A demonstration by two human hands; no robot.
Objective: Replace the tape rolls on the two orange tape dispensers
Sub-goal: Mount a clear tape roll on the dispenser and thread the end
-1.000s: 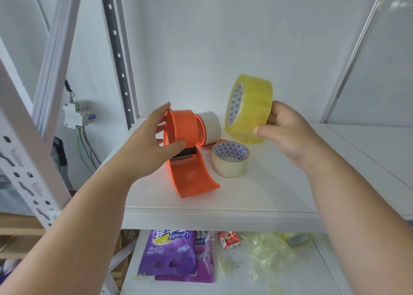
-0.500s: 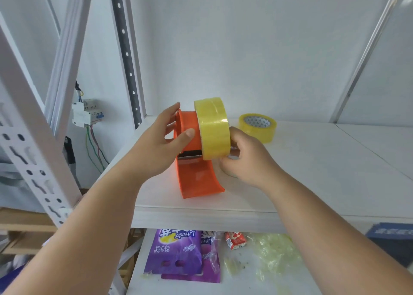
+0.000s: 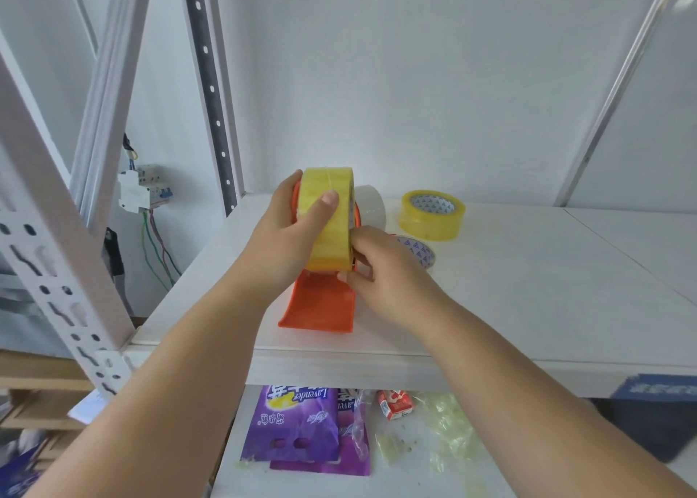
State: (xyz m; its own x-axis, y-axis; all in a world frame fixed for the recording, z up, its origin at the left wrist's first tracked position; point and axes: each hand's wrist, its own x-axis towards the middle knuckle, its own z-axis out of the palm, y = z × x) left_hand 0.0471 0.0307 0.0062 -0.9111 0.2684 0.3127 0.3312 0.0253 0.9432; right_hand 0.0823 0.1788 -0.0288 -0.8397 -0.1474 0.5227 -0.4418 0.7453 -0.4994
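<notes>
You've brought the yellow roll over since a second ago, when your right hand held it up in the air well clear of the dispenser; half a second ago it was just meeting the orange hub, and now it sits over that hub, covering nearly all of it. Your left hand has shifted from gripping the bare hub to wrapping the roll itself, thumb across its face, fingers curled behind. Your right hand has let go of the roll's rim and now pinches at its lower right edge, by the dispenser's side; whether it has the tape end or is only pressing the roll home, I can't tell. So the first swap looks nearly done: seat it fully, then thread the tape. The dispenser stands on the white shelf. Behind it are a pale roll, seemingly on the second dispenser, a spare yellow roll, and a thin clear roll beside your right hand. White wall and racking posts surround you; purple packets lie on the shelf below.
</notes>
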